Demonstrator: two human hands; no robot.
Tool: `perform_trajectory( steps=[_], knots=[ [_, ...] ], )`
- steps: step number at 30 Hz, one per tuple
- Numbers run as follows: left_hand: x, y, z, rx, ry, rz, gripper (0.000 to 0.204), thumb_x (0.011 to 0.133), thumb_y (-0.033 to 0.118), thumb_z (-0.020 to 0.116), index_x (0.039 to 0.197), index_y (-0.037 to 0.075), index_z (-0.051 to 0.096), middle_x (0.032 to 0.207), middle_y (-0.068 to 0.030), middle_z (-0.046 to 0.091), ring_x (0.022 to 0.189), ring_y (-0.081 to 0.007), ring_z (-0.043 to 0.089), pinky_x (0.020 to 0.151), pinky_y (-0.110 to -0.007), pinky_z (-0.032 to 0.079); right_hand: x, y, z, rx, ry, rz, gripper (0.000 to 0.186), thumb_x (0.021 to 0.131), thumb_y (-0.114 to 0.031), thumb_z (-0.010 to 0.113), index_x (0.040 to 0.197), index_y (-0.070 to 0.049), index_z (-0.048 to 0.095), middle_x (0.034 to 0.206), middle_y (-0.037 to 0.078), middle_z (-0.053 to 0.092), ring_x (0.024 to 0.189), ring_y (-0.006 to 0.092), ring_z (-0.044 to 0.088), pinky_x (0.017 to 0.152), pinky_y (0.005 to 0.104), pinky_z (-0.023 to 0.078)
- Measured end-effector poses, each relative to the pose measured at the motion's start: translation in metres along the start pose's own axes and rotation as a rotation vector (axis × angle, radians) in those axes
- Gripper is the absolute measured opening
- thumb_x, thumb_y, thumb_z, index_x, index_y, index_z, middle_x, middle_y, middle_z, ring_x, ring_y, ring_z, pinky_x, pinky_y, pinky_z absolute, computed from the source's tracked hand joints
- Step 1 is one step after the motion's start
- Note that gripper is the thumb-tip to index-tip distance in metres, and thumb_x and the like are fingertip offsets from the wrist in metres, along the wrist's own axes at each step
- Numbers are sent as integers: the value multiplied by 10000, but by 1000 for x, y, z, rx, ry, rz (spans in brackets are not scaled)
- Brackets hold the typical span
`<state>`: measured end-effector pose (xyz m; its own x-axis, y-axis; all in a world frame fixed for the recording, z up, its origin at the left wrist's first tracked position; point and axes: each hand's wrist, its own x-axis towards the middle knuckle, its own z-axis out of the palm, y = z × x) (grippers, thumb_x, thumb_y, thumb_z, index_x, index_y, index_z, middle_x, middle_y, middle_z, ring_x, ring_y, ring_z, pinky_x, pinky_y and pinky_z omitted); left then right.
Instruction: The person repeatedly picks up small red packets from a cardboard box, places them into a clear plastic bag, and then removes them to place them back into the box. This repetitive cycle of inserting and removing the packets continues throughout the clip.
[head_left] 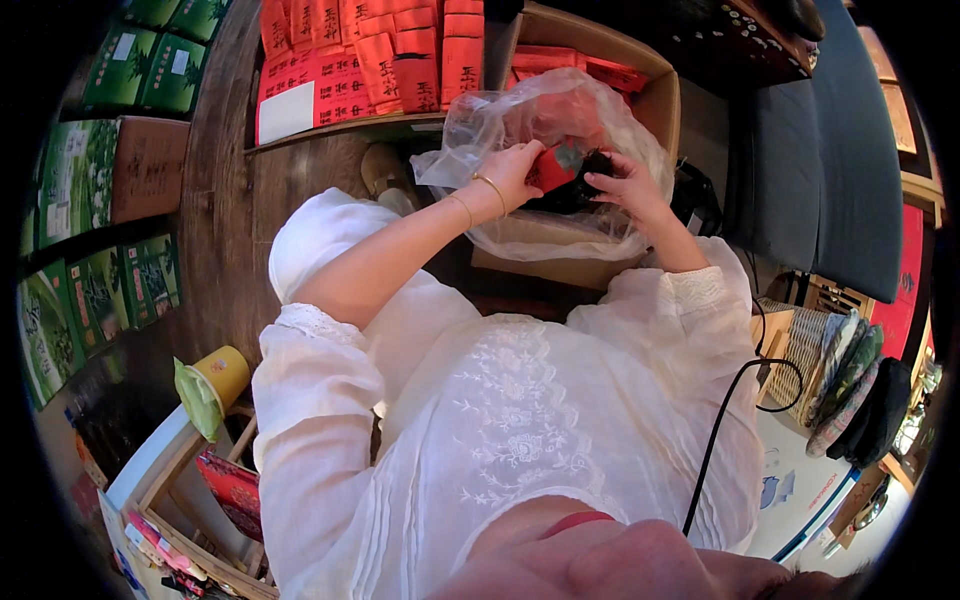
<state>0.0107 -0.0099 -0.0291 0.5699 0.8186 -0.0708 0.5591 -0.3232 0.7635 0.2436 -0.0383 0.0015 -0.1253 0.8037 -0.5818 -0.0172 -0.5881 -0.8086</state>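
In front of me stands a cardboard box lined with a clear plastic bag. Over the bag's mouth, my left hand is closed on a small red packet with a grey-green patch at its top. My right hand has its fingers curled round a dark, shaggy clump, close beside the packet's opening. The clump resembles dried leaves, though its exact kind is unclear. Dark material lies below both hands inside the bag, partly hidden by them. More red packets lie at the box's far end.
Rows of red packets fill a shallow carton at the far left. Green boxes line the left side. A yellow bin stands near my left elbow. Grey seating and a wicker basket are right. A black cable hangs by my right arm.
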Motion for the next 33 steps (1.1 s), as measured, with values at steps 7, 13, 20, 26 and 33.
perform_trajectory(
  steps=[7, 13, 20, 26, 33],
  knots=[
    [-2, -6, 6, 105, -56, -3, 541, 671, 93, 766, 1123, 77, 469, 1021, -169, 582, 943, -369, 583, 793, -423, 481, -11, -15, -3, -127, 25, -142, 368, 784, -57, 717, 1136, -32, 612, 957, 1, 644, 834, 86, 601, 698, 233, 513],
    [-1, -6, 8, 191, -57, 30, 575, 649, 90, 776, 1128, 71, 458, 1018, -164, 568, 950, -374, 570, 794, -430, 476, -2, -7, 0, -300, -71, -336, 322, 741, -36, 723, 1046, 14, 635, 911, 12, 641, 809, 99, 585, 727, 251, 483],
    [1, -1, 7, 220, -67, 21, 588, 648, 117, 785, 1132, 70, 454, 1016, -164, 568, 955, -371, 570, 798, -431, 474, 0, -3, -1, -408, -56, -342, 327, 723, -26, 704, 1041, 9, 634, 911, 76, 638, 865, 159, 592, 814, 285, 460],
    [4, 0, 8, 256, -72, 16, 591, 650, 122, 786, 1138, 81, 456, 1017, -162, 567, 961, -371, 568, 799, -432, 474, -3, -3, 0, -418, -63, -383, 319, 739, -19, 681, 1055, -11, 637, 962, 88, 626, 919, 175, 589, 851, 285, 450],
    [3, 1, 8, 244, -73, 20, 591, 658, 115, 781, 1151, 90, 455, 1028, -157, 564, 972, -370, 564, 810, -430, 474, -8, -14, 4, -395, -71, -299, 298, 750, 0, 660, 1046, -32, 648, 1002, 84, 630, 948, 174, 588, 875, 284, 445]
  ],
)
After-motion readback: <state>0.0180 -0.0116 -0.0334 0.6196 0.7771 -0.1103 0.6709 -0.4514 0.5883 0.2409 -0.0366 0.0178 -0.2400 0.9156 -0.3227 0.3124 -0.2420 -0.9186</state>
